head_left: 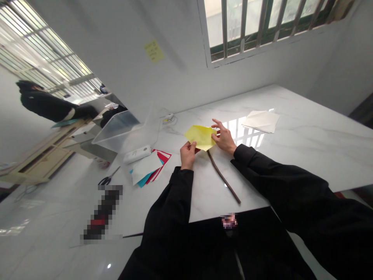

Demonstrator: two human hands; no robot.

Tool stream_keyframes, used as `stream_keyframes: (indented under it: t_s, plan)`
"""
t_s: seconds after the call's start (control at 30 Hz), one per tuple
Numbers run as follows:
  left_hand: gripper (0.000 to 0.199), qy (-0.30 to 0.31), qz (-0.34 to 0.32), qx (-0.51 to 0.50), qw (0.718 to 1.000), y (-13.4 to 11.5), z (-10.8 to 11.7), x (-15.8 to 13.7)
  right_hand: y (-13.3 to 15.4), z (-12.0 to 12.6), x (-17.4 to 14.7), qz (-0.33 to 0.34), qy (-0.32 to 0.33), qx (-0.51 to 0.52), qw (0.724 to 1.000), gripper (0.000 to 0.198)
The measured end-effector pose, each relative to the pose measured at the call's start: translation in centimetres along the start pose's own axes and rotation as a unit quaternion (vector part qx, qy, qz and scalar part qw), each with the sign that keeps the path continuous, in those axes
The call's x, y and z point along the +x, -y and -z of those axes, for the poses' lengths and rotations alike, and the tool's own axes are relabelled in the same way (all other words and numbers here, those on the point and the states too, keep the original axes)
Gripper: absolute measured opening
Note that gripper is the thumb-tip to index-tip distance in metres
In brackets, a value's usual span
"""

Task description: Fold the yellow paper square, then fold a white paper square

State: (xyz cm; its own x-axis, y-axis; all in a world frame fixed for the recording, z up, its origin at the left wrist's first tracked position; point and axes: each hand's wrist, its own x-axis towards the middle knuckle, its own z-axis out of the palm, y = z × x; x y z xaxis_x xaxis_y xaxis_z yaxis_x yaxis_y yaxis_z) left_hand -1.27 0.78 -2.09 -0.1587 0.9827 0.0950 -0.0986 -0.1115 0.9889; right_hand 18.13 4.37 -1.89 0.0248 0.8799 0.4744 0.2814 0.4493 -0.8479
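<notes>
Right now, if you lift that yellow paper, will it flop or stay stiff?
The yellow paper looks thin and already folded, so it probably bends easily yet keeps its creases. It likely weighs almost nothing: the left hand and right hand pinch only its edges.

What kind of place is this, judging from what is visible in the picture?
Probably a craft or work room. A large white marble-look table stands under a barred window. The left hand and right hand hold a yellow paper, with coloured sheets and scissors nearby.
</notes>
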Motion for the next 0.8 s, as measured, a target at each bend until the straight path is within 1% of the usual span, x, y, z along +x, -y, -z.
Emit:
stream_keyframes:
  t_s: [0.13, 0.2, 0.27, 0.33, 0.4, 0.5, 0.63, 0.7, 0.8]
  plan:
    - [0.05, -0.025, -0.008, -0.01, 1.0, -0.3, 0.0, 0.0, -0.3, 0.2, 0.3, -0.003, -0.062, 0.025, 0.998, 0.039]
    - [0.05, -0.04, -0.008, 0.004, 0.999, -0.3, 0.1, 0.0, -0.6, 0.2, 0.5, -0.02, -0.05, 0.037, 0.998, 0.025]
    - [0.051, -0.053, -0.007, 0.016, 0.998, -0.4, 0.1, 0.0, -0.9, 0.2, 0.5, -0.03, -0.013, 0.04, 0.999, 0.016]
    - [0.052, -0.065, -0.007, 0.028, 0.997, -0.4, 0.1, 0.1, -1.1, 0.1, 0.5, -0.024, 0.024, 0.037, 0.999, 0.02]
    - [0.053, -0.069, -0.006, 0.042, 0.997, -0.4, 0.1, 0.1, -1.3, 0.1, 0.5, -0.016, 0.057, 0.03, 0.998, 0.03]
    - [0.054, -0.055, -0.009, 0.054, 0.997, -0.5, 0.1, 0.0, -1.6, 0.2, 0.6, -0.036, 0.088, 0.036, 0.995, 0.043]
    - [0.054, -0.035, -0.014, 0.076, 0.996, -0.8, -0.2, -0.2, -1.7, 0.5, 1.0, -0.084, 0.097, 0.097, 0.987, 0.052]
    - [0.057, -0.032, -0.014, 0.083, 0.996, -1.0, -0.3, -0.3, -1.7, 0.7, 1.1, -0.102, 0.1, 0.132, 0.981, 0.056]
    - [0.063, -0.032, -0.009, 0.082, 0.996, -1.1, -0.4, -0.3, -1.9, 0.7, 1.2, -0.107, 0.097, 0.15, 0.978, 0.05]
